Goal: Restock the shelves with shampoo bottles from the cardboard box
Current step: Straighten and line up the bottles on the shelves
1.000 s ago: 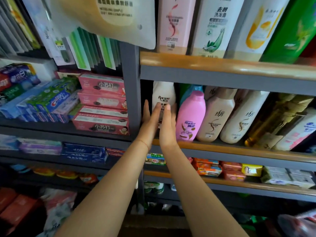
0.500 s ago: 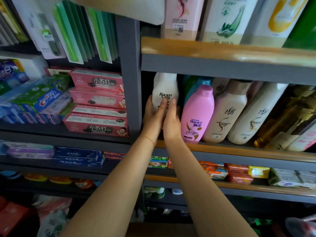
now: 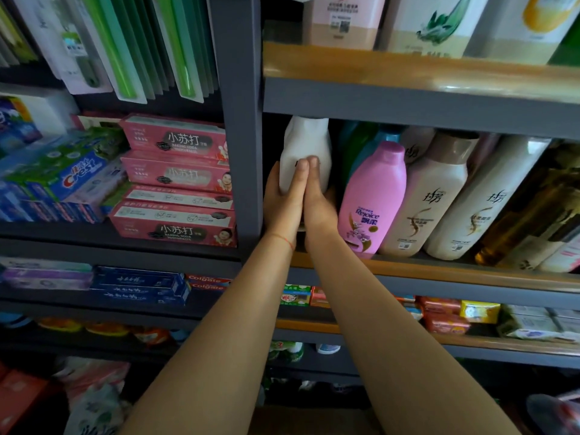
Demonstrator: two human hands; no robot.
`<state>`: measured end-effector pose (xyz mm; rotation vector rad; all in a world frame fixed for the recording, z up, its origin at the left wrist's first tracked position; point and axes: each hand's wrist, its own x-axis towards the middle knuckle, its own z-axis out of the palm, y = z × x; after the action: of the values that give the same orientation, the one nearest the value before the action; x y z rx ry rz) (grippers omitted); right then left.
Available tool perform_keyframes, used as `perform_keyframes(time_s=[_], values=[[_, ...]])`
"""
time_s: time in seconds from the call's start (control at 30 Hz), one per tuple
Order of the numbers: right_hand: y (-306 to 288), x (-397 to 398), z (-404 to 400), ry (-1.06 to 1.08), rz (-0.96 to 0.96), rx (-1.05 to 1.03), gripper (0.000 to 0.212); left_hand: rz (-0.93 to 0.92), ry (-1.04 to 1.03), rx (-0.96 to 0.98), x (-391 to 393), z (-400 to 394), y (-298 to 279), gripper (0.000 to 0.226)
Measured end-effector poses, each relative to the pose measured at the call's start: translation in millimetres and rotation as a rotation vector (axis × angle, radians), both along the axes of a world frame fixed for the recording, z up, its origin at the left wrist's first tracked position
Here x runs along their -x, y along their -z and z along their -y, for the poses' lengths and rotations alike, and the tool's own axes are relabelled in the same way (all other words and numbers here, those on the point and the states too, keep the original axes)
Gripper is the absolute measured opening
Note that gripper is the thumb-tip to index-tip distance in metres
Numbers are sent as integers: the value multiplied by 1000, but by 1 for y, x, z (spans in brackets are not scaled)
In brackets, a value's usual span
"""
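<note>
On shelf (image 3: 439, 265), white bottle (image 3: 306, 142), both hands touching

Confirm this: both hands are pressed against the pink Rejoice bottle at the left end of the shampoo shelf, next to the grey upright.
Wrong bottle. In the head view, the left hand and right hand are on the white bottle at the left end of the shampoo shelf, next to the grey upright. The pink Rejoice bottle stands just to its right, untouched.
</note>
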<state>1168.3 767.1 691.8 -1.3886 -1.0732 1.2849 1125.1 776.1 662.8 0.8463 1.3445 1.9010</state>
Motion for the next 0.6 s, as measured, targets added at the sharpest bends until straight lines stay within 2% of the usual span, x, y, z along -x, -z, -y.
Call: perform_keyframes(time_s=[0.07,0.17,0.23,0.4,0.53,0.6], values=[[3,1,-4,14,2,19,130,29,-28,13,-3,-5,2,52],[-3,-2,-1,-39,-5,9,102,52,-68,14,-4,-10,2,49],[0,-3,-7,-36,11,-15,93,37,-57,21,-2,-10,1,43],[2,3,-11,35,60,-83,102,-19,-61,29,5,-13,1,41],[0,-1,-17,-22,10,-68,83,-49,-82,52,3,-15,-1,45],[1,-2,-19,-11,27,-83,84,-64,-72,70,3,-14,-2,46]])
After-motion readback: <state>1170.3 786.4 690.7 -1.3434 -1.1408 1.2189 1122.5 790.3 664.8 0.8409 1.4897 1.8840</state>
